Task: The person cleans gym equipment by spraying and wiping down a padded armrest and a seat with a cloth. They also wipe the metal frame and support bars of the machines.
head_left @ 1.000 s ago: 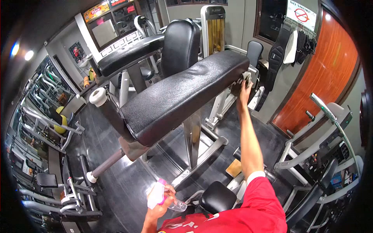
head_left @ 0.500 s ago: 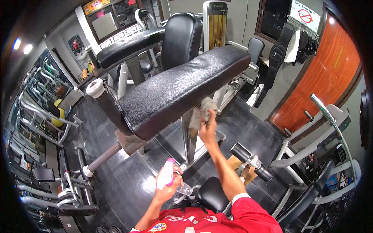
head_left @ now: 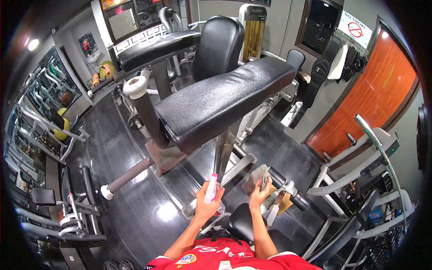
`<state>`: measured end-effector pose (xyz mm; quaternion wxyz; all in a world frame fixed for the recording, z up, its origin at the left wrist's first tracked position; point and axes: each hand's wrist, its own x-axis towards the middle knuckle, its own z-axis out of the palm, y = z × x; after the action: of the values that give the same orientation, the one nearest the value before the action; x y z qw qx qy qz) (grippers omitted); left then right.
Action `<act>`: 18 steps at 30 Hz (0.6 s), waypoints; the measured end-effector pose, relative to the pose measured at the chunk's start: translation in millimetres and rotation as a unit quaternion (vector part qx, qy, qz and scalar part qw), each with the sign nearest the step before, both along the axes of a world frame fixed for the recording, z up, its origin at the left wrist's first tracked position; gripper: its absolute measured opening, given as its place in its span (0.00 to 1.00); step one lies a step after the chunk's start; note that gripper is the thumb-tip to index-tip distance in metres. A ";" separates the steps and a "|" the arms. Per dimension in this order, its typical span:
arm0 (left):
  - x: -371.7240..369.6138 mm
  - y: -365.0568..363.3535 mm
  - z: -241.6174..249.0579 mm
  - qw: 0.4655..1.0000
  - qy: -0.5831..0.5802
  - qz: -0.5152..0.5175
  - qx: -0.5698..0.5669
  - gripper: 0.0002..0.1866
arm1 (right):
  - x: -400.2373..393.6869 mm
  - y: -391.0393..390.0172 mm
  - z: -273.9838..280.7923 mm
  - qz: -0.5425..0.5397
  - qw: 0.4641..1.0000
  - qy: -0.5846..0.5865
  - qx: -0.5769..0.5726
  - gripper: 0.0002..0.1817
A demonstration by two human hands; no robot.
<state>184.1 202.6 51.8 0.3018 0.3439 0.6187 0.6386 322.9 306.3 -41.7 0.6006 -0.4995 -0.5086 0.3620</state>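
My left hand is closed round a spray bottle with a white and pink head; most of its clear body is hidden by the fingers. A crumpled grey cloth is in the closed fingers of my right hand, beside a black foam roller. Ahead of both hands, a long black padded bench rests on a metal post. Below my hands is a black seat pad.
A black backrest rises behind the bench. A bar with a white end cap sticks out low on the left. Grey-framed machines stand at the right, near an orange-brown door. Dark flooring lies between the machines.
My right hand has brought the cloth down and toward me, from under the bench's edge to beside the roller. My left hand has shifted slightly right and up with the spray bottle.
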 end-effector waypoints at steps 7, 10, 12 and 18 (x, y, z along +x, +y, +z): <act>-2.3 -0.3 -11.2 0.997 0.075 0.018 -0.022 0.09 | 51.9 -23.3 -8.0 -0.049 0.999 -0.012 -0.003 0.19; 0.7 -4.3 -20.6 0.996 0.075 0.021 -0.035 0.09 | 57.6 -27.5 -16.2 -0.060 0.998 0.008 0.008 0.20; 3.7 -6.5 -28.0 0.996 0.079 0.045 0.011 0.08 | 56.5 -32.8 -12.8 -0.057 0.998 0.009 0.002 0.20; 4.5 -17.5 -49.7 0.997 0.037 0.028 -0.068 0.08 | 52.7 -38.0 -5.4 -0.033 0.999 0.002 -0.016 0.20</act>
<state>188.6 185.1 2.1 0.2832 0.3281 0.6806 0.5907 375.6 268.2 -47.0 0.6052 -0.5249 -0.4849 0.3508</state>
